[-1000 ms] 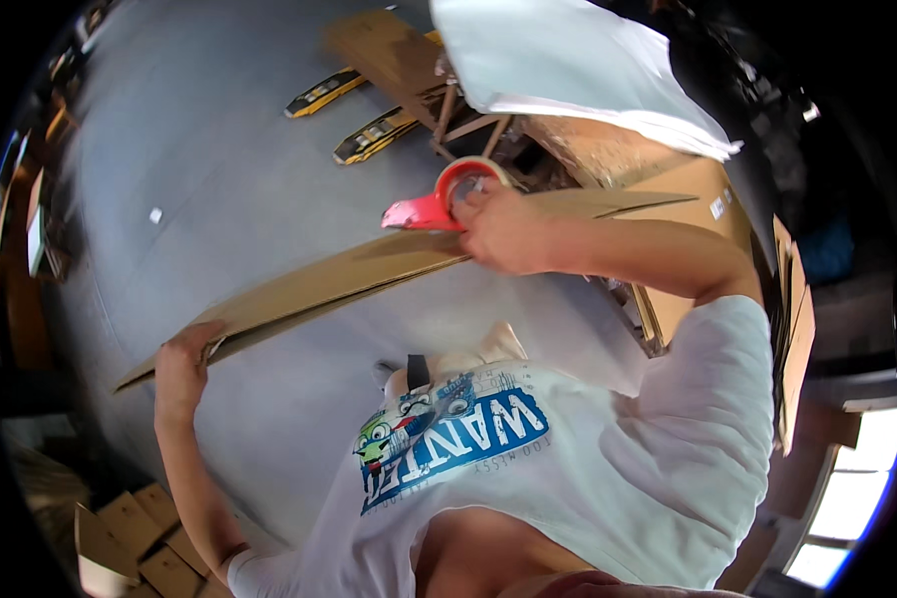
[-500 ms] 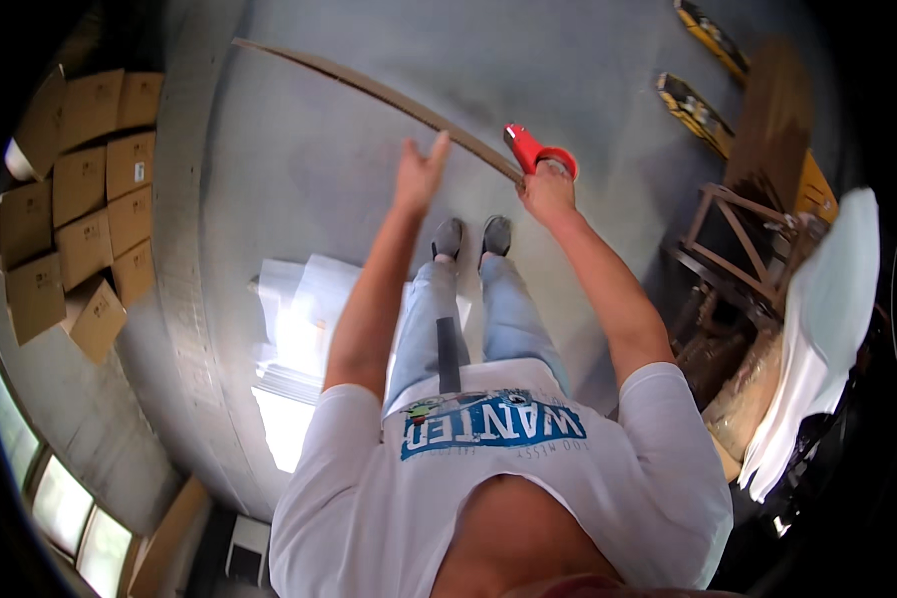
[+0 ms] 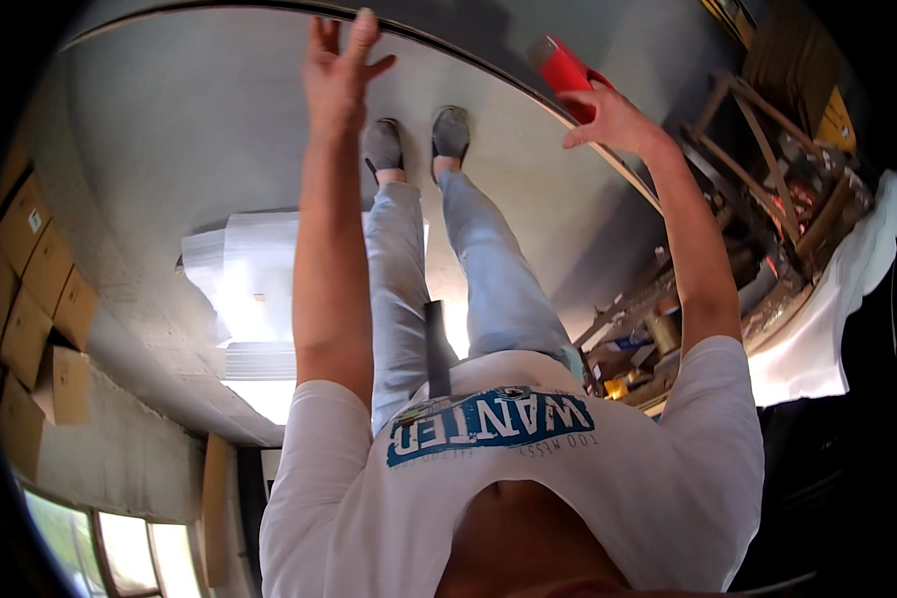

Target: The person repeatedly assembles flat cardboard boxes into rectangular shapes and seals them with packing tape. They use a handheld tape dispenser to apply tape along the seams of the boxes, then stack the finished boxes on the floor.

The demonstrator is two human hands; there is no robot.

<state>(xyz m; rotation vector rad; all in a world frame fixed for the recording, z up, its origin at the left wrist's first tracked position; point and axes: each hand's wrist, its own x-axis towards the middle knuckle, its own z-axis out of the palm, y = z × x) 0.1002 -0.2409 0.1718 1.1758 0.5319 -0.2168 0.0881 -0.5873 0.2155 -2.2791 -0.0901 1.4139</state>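
Note:
A long brown sheet, cardboard by its look, shows almost edge-on (image 3: 488, 68) as a thin curved strip across the far part of the view. My left hand (image 3: 339, 85) reaches up to this edge with fingers spread; whether its fingertips touch the sheet, I cannot tell. In my right hand (image 3: 613, 118) is a red tape dispenser (image 3: 565, 68), held against the palm by the fingers while the thumb stays apart. The right hand is beside the sheet's edge, which runs on past it toward the lower right. The sheet's broad face is hidden.
Stacked cardboard boxes (image 3: 25, 234) line the left wall. White flat sheets (image 3: 259, 269) lie on the floor left of my legs. On the right are a brown metal frame (image 3: 757, 149), assorted clutter (image 3: 653, 339) and white sheeting (image 3: 807, 344). Windows (image 3: 130, 548) are at lower left.
The sheet's edge now spans much more of the view. Both hands moved farther up and apart, the left one leftward, the right one rightward with the tape dispenser. My view has turned.

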